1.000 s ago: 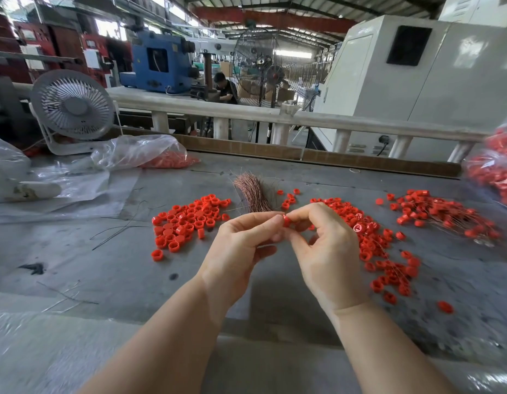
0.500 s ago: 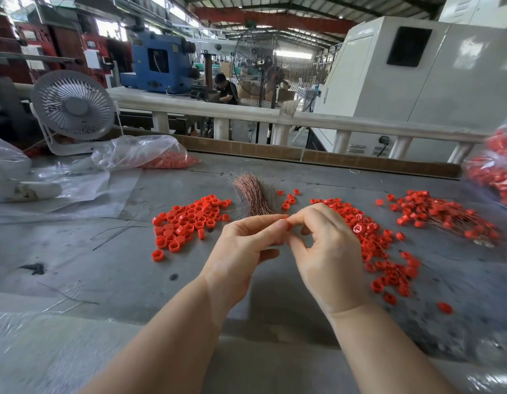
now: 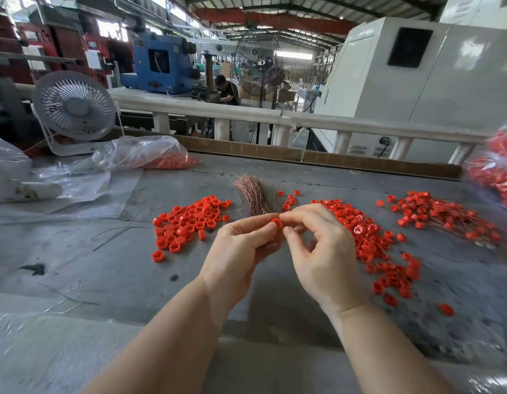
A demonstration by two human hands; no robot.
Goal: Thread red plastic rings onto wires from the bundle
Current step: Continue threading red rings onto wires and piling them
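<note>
Where the two hands meet above the grey table (image 3: 76, 280), a single red ring (image 3: 277, 222) sits between their fingertips; the left hand (image 3: 238, 251) pinches it between thumb and forefinger, with the other fingers curled beneath; the right hand (image 3: 320, 251) has its forefinger and thumb bent toward the ring from the other side, forefinger tip at the ring's top, though whether it grasps the ring itself or a wire at it is too fine to tell. Just behind the hands lies the bundle of copper-coloured wires (image 3: 252, 196), fanned at its far end and narrowing toward the fingers; its near end is hidden behind the left hand.

To the left of the bundle a pile of loose red rings (image 3: 186, 223) lies on the table; to the right another spread of rings (image 3: 371, 240) trails toward the near edge, with thin wires among them; further right a heap of rings already on wires (image 3: 445, 217) lies well apart from the hands. A few dark stray wires (image 3: 118, 230) lie left of the loose pile.

At the back left a small white fan (image 3: 74, 109) stands beside a clear plastic bag (image 3: 144, 152) holding more red pieces; another bag of red rings (image 3: 496, 172) shows at the right edge; beyond a white rail (image 3: 303, 118), a person (image 3: 226, 89) sits among workshop machines.
</note>
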